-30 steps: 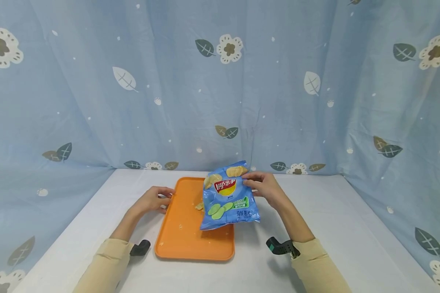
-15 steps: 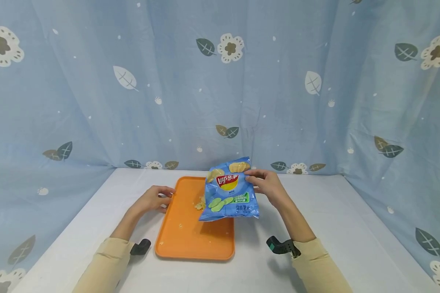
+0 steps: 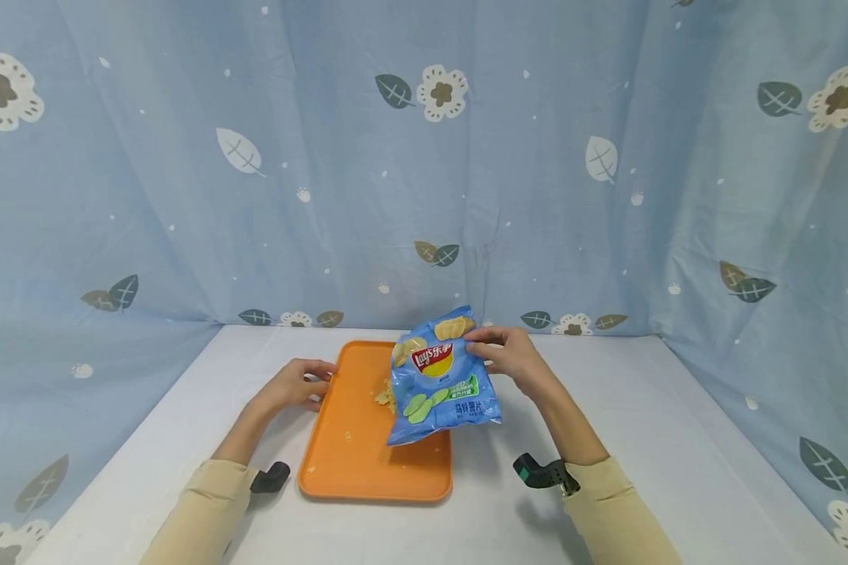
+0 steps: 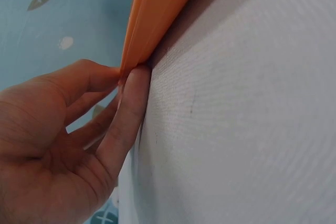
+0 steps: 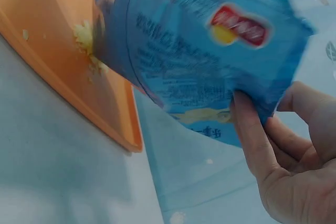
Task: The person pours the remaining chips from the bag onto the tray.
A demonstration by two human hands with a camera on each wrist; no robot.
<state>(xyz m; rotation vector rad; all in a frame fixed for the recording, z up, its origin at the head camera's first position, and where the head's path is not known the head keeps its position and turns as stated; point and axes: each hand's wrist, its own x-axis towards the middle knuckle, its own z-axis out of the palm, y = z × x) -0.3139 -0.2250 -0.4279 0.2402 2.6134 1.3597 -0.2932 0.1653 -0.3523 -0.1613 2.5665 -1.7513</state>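
Observation:
My right hand (image 3: 512,361) pinches the right edge of a blue bag of potato chips (image 3: 441,384), fingers on one side and thumb on the other. The bag is held tilted above the right half of an orange tray (image 3: 353,463). A small pile of chip pieces (image 3: 385,397) lies on the tray, partly hidden behind the bag; the right wrist view shows these chips (image 5: 85,38) beside the bag's end. My left hand (image 3: 300,383) grips the tray's left rim, and in the left wrist view its fingertips meet the tray's edge (image 4: 139,30).
The tray lies on a white-covered table (image 3: 650,439). A blue patterned curtain (image 3: 537,196) hangs behind and at both sides. Black wrist cameras (image 3: 540,473) are strapped at the sleeves. Small crumbs dot the tray.
The bag rose slightly to the right half a second ago, then came back down and left with more tilt. Slightly more chip pieces show beside it. My left hand has stayed put.

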